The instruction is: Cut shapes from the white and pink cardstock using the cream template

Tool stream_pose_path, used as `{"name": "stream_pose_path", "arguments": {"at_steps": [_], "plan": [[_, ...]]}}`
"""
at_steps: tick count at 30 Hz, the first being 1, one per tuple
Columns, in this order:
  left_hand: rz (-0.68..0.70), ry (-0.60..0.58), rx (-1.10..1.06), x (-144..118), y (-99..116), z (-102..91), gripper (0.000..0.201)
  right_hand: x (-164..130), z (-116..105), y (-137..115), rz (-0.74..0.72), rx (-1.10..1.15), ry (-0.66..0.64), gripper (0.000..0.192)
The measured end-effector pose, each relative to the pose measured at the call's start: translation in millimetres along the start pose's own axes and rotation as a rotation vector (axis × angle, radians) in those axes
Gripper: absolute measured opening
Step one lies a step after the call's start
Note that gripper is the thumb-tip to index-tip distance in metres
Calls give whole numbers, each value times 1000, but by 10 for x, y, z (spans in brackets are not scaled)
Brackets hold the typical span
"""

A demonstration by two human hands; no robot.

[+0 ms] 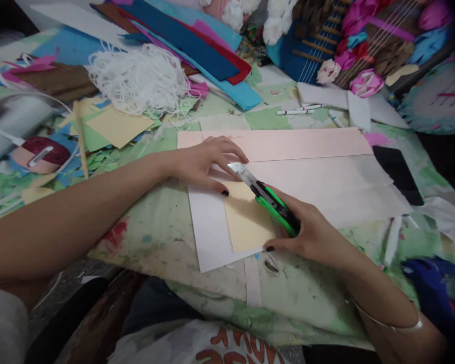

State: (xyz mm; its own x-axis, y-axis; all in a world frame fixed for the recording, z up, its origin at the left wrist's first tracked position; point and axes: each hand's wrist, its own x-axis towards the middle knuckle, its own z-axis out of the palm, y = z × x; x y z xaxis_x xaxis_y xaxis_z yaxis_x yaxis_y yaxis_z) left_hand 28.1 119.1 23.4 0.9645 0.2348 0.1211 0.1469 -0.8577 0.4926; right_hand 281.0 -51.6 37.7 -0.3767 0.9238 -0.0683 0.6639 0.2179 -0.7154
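Note:
My right hand (307,227) holds a green and black utility knife (276,206), its blade out and pointing up and left toward my other hand. Under the knife lies a small cream paper rectangle (246,222) on top of a white sheet (208,242). My left hand (214,162) rests palm down with fingers spread, over the top of the white sheet and the left end of a long pale pink paper strip (307,144). The blade tip is close to my left fingers; whether it touches anything I cannot tell. A larger pale sheet (318,189) extends to the right.
A heap of white string (140,78) and folded coloured paper (197,43) lie at the back. Markers (296,112) sit behind the sheets. Decorated string instruments (318,40) stand at the back right. A dark flat object (398,174) lies right, near blue cloth-like material (430,283).

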Motion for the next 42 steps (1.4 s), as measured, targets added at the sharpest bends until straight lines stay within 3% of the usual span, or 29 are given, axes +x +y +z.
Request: {"name": "stream_pose_path", "arguments": {"at_steps": [42], "plan": [[60, 81, 27, 19, -24, 38, 25, -8, 78, -19, -15, -126, 42, 96]]}}
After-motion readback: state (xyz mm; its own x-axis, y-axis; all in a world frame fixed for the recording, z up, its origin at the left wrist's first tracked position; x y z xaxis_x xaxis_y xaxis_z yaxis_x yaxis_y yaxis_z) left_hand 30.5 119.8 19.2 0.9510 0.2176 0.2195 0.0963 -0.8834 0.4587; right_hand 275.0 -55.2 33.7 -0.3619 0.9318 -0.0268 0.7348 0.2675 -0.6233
